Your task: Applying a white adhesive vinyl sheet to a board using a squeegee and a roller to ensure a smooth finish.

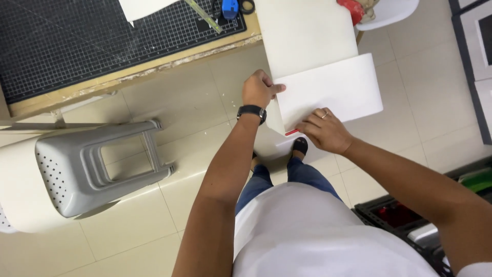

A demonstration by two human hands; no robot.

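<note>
Tiled floor below: left hand (pixel 259 88) pinches white sheet (pixel 328 92) taut; right hand (pixel 324 131) grips red cutter (pixel 291 132) (mostly hidden) at its edge.

We find no packages, labels, signs or screens here that we can make out with any certainty.

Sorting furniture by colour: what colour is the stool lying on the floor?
Grey, the plastic stool, seen in the head view.
</note>
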